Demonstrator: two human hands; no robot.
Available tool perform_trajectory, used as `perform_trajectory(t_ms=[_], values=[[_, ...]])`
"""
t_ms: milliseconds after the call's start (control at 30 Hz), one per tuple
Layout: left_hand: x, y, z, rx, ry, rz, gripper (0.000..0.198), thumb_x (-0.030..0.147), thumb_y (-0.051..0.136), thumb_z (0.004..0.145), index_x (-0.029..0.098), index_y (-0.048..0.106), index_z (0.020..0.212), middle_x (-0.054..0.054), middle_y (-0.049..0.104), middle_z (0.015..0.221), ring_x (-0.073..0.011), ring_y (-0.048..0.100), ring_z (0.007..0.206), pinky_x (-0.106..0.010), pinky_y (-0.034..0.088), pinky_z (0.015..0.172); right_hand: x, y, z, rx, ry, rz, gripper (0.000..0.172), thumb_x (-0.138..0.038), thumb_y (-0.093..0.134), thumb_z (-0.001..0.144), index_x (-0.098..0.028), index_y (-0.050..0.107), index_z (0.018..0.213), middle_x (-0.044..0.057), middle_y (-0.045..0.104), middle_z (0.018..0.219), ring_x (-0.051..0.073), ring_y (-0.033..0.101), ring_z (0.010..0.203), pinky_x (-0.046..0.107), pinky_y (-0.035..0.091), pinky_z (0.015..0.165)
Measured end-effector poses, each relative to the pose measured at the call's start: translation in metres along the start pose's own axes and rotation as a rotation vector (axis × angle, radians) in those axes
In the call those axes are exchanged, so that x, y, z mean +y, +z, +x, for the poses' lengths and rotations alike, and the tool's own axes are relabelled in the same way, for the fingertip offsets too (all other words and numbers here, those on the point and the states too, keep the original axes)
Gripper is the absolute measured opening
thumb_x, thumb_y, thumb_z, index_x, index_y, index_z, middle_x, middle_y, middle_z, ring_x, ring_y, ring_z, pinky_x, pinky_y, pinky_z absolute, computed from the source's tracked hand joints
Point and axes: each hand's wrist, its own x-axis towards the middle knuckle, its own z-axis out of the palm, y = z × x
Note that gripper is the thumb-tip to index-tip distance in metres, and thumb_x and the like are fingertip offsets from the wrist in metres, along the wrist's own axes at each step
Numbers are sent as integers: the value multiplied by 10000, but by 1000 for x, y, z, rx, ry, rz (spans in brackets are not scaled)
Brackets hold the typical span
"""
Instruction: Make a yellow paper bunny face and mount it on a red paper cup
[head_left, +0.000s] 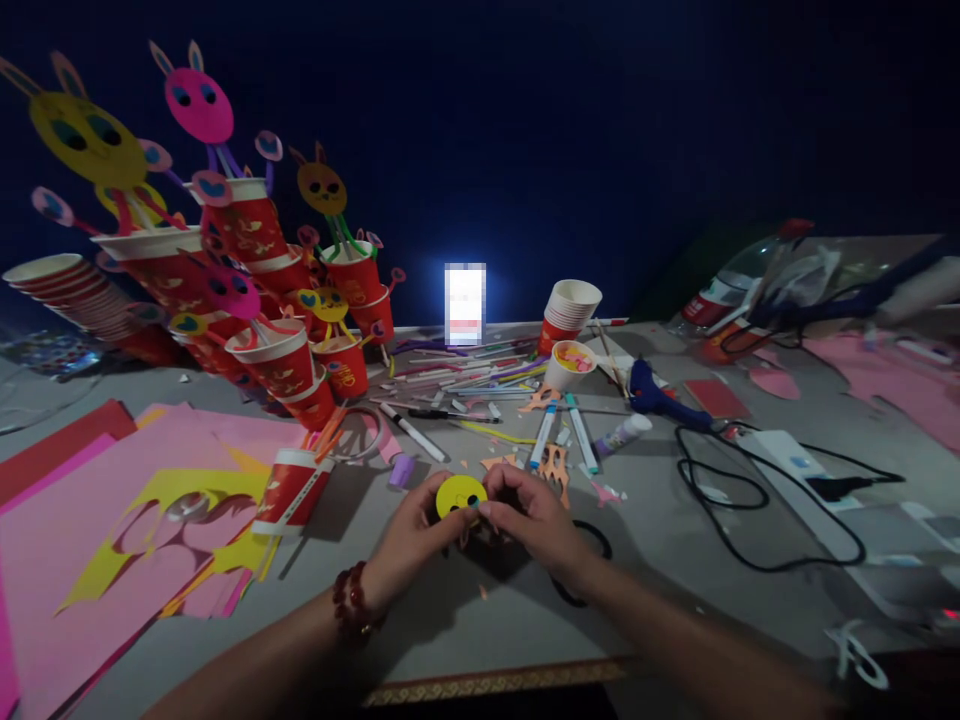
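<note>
The left hand (421, 532) is holding a yellow paper face (456, 490), its thumb lying over the front and its fingers curling behind, closed on the disc. The face is sitting between both hands, with its dark eyes lying toward the person. The right hand (534, 520) is meeting the face at its right side, thumb and forefinger drawn close together beside a blue-green patch; whether they are pinching the rim or a tiny piece, I cannot tell.

The thin disc could be creasing or slipping if the left thumb is pressing too hard or too near the edge. The patch could be ending up crooked or smeared if the right fingertips are dragging across it.

Beyond the face, orange paper scraps (554, 466), a blue marker (543, 437) and a green marker (581, 433) are lying close by; a small piece dropped there could easily be getting lost in the dim light. A black loop (604, 540) is lying to the right of the face, partly behind the right wrist, and could be snagging on that arm. Left of the face, a red cup (289, 492) is leaning; a sweeping left elbow could be knocking it.
</note>
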Motion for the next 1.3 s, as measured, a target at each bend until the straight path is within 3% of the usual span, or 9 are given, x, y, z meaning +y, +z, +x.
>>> perform_trajectory(t_ms=[200, 333, 533, 633, 800, 933, 1067, 1167, 1300], values=[[1, 1, 2, -31, -1, 21, 358, 456, 755, 734, 161, 672, 917, -31, 689, 820, -178, 601, 731, -267, 473, 693, 4, 1, 2, 41, -9, -43, 341, -471, 700, 772, -199, 503, 718, -40, 495, 690, 105, 481, 575, 216, 412, 504], [0, 0, 3, -18, -32, 5, 356, 465, 757, 722, 164, 662, 888, -36, 716, 770, -182, 619, 684, -275, 477, 659, -15, -13, 2, 46, -85, -196, 273, -460, 621, 856, -189, 597, 853, -1, 583, 781, 144, 547, 709, 248, 449, 624], [0, -1, 4, 58, -69, -44, 332, 441, 753, 734, 145, 639, 833, -43, 716, 705, -141, 591, 591, -246, 439, 581, -51, -52, -41, 79, -104, -865, 238, -418, 556, 916, -212, 600, 805, 18, 618, 774, 172, 562, 688, 273, 409, 597], [0, -1, 4, 49, -71, -73, 330, 434, 755, 734, 143, 644, 844, -57, 727, 734, -146, 606, 606, -249, 451, 588, -35, -57, -71, 162, -73, -1212, 187, -405, 645, 838, -223, 600, 843, 56, 657, 850, 239, 614, 766, 327, 440, 648], [2, 0, 2, 28, -66, -73, 318, 422, 767, 723, 144, 654, 826, -58, 731, 722, -139, 597, 586, -239, 442, 568, 0, -58, -94, 252, -24, -1402, 141, -345, 655, 801, -230, 590, 852, 75, 682, 885, 283, 652, 816, 354, 467, 670], [2, 1, 1, 41, -45, -76, 330, 437, 775, 707, 153, 659, 829, -55, 726, 725, -153, 617, 610, -243, 450, 569, -4, -68, -92, 271, 38, -1271, 105, -332, 634, 792, -238, 592, 769, 35, 672, 757, 223, 630, 668, 298, 428, 584], [3, 1, 1, 50, -39, -76, 342, 429, 779, 708, 147, 654, 854, -53, 724, 728, -152, 619, 619, -243, 450, 571, -13, -76, -92, 158, 169, -712, 267, -490, 591, 835, -229, 572, 782, -2, 601, 649, 169, 563, 575, 262, 417, 527], [3, -1, 1, 40, -29, -86, 332, 413, 772, 723, 145, 652, 878, -50, 730, 736, -151, 622, 624, -239, 444, 565, -11, -68, -95, 53, 287, -267, 382, -589, 610, 806, -221, 566, 898, 17, 615, 754, 163, 572, 639, 259, 452, 548], [4, -3, -1, 32, -32, -103, 324, 416, 758, 738, 145, 648, 876, -61, 739, 764, -163, 638, 648, -238, 436, 566, -4, -49, -101, -40, 346, -126, 372, -520, 709, 765, -221, 607, 962, 34, 616, 875, 170, 587, 763, 273, 468, 653]])
